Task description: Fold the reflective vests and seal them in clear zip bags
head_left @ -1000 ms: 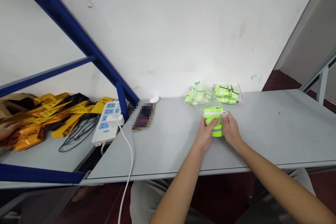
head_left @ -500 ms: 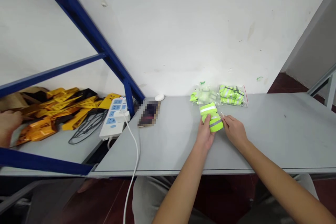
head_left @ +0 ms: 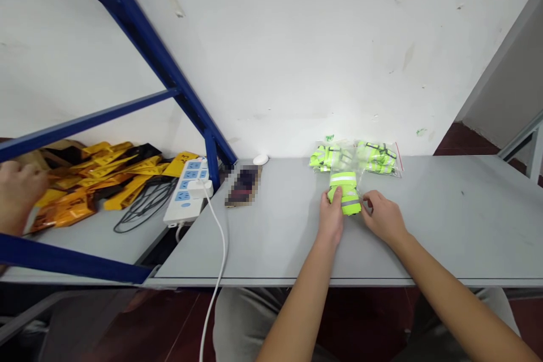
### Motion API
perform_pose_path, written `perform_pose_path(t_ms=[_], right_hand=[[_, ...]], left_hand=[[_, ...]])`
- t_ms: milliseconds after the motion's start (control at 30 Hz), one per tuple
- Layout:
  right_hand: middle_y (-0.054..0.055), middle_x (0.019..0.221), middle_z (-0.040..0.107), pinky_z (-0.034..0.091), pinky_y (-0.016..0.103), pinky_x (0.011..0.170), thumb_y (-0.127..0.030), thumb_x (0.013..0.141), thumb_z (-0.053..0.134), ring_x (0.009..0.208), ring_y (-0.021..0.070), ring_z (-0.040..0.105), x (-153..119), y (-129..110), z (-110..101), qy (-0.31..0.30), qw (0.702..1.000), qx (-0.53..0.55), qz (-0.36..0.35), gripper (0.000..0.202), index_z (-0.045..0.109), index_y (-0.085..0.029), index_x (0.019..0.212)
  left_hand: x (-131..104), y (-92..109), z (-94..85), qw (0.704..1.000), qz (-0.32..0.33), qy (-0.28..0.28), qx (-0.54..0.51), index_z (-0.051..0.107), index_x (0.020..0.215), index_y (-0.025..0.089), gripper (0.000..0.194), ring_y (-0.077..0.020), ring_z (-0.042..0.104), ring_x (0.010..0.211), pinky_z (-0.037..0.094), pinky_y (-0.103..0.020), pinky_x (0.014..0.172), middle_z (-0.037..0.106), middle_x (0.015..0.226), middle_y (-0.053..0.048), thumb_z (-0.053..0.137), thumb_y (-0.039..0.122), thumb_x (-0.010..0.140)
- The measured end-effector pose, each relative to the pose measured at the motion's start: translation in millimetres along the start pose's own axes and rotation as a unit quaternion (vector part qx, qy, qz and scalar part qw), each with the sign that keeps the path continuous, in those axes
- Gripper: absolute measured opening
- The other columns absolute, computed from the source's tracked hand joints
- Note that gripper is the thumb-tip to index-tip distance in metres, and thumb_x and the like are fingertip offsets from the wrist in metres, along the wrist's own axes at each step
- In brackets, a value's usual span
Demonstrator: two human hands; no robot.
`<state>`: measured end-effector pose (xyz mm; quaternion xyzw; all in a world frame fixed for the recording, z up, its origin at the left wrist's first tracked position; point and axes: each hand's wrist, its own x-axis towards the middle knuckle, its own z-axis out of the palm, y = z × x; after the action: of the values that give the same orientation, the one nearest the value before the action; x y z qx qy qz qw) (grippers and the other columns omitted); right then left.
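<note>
A folded bundle of neon yellow reflective strap [head_left: 350, 201] with silver stripes is held just above the table. My left hand [head_left: 331, 215] grips its left side, the thumb lying across the front. At the bundle's right edge is my right hand [head_left: 385, 216], its fingers curled together; whatever they pinch there is hidden. Behind the bundle lies a clear plastic bag [head_left: 327, 157] with more neon reflective strap inside. To its right rests a second, similar zip bag [head_left: 377, 157] against the wall.
On the grey table [head_left: 280, 243] lie a blurred-out phone [head_left: 244, 185] and a white oval object [head_left: 260, 159]. A white power strip [head_left: 189, 192] trails a cable [head_left: 223, 254] over the front edge. Beyond the blue frame [head_left: 156, 62], another person's hand [head_left: 19, 192] is near yellow packets [head_left: 114, 164].
The bundle has turned more upright and shifted slightly right, its layers closer together. My right fingers have curled more at its edge. The other person's hand has moved right and up.
</note>
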<state>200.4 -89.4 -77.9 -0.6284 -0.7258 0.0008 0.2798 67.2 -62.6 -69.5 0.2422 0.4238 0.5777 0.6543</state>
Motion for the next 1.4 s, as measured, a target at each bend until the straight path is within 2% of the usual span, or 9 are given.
perform_pose_path(t_ms=[200,433,600,700,800,967,1133,1300,1400], right_hand=[[0.003,0.078,0.061,0.026,0.026,0.051,-0.023,0.092,0.04,0.058,0.0147,0.053,-2,-2,-2,-0.013,0.999,-0.023,-0.028,0.017,0.055,-0.02,0.085],[0.002,0.071,0.057,0.025,0.028,0.053,-0.013,0.087,0.039,0.057,0.0147,0.049,-5,-7,-4,-0.055,0.99,-0.06,-0.115,0.019,0.054,-0.02,0.078],[0.004,0.084,0.058,0.038,0.03,0.062,-0.019,0.081,0.048,0.069,0.0189,0.054,-7,-8,-6,-0.058,0.996,0.016,-0.067,0.008,0.049,-0.019,0.089],[0.014,0.114,0.052,0.045,0.036,0.074,-0.031,0.079,0.058,0.092,0.0249,0.057,-7,-8,-4,-0.042,0.993,0.083,-0.074,0.041,0.042,-0.015,0.113],[0.016,0.121,0.047,0.047,0.04,0.077,-0.04,0.08,0.062,0.101,0.0286,0.056,-5,-5,0,-0.048,0.992,0.093,-0.067,0.054,0.038,-0.018,0.123],[0.009,0.111,0.051,0.046,0.031,0.062,-0.022,0.076,0.057,0.081,0.0218,0.059,-2,3,5,-0.059,0.994,0.087,-0.008,0.041,0.044,-0.021,0.115],[0.005,0.101,0.055,0.044,0.03,0.062,-0.01,0.069,0.047,0.076,0.0197,0.058,0,6,6,-0.036,0.994,0.093,0.037,0.039,0.045,-0.022,0.106],[0.005,0.098,0.058,0.043,0.031,0.066,-0.022,0.075,0.053,0.078,0.0208,0.058,0,5,0,-0.053,0.992,0.11,0.019,0.028,0.046,-0.022,0.103],[0.006,0.1,0.058,0.043,0.034,0.073,-0.038,0.077,0.059,0.083,0.0221,0.058,0,3,-3,-0.051,0.992,0.115,-0.02,0.034,0.047,-0.022,0.106]], left_hand=[[0,-5,-3.9,0.996,0.034,0.027,0.08,0.051,0.098,0.02,0.041,-0.0134,0.061,0.073,0.049,-0.025,0.065,0.062,0.088,-0.002,0.069,0.05,0.076],[-3,-3,-3.3,0.994,0.054,0.053,0.084,0.049,0.094,0.02,0.022,-0.012,0.057,0.07,0.046,-0.022,0.06,0.056,0.082,0.001,0.06,0.033,0.08],[-2,-6,-4.5,0.995,0.048,0.035,0.085,0.047,0.092,0.021,0.023,-0.0122,0.057,0.072,0.046,-0.023,0.062,0.056,0.082,0.001,0.06,0.035,0.08],[-2,-7,-6.5,0.995,0.037,0.017,0.094,0.047,0.094,0.021,0.029,-0.0141,0.06,0.076,0.048,-0.025,0.066,0.058,0.086,0.0,0.065,0.038,0.078],[-3,-7,-8.4,0.995,0.017,-0.021,0.099,0.048,0.093,0.022,0.033,-0.0161,0.062,0.08,0.05,-0.028,0.07,0.061,0.088,-0.002,0.069,0.04,0.076],[-4,-5,-9.7,0.991,-0.019,-0.083,0.104,0.048,0.084,0.022,0.034,-0.0181,0.064,0.084,0.052,-0.032,0.074,0.064,0.09,-0.003,0.071,0.046,0.075],[-8,-3,-7.1,0.986,-0.056,-0.107,0.115,0.051,0.084,0.021,0.035,-0.0219,0.064,0.086,0.054,-0.041,0.078,0.064,0.094,-0.007,0.072,0.048,0.074],[-7,-4,-7.6,0.987,-0.049,-0.103,0.111,0.05,0.085,0.021,0.038,-0.0207,0.064,0.087,0.055,-0.039,0.079,0.064,0.097,-0.007,0.07,0.051,0.075],[-5,-6,-9.9,0.987,-0.035,-0.084,0.131,0.05,0.083,0.022,0.04,-0.0192,0.064,0.084,0.054,-0.035,0.077,0.064,0.09,-0.005,0.068,0.056,0.075]])
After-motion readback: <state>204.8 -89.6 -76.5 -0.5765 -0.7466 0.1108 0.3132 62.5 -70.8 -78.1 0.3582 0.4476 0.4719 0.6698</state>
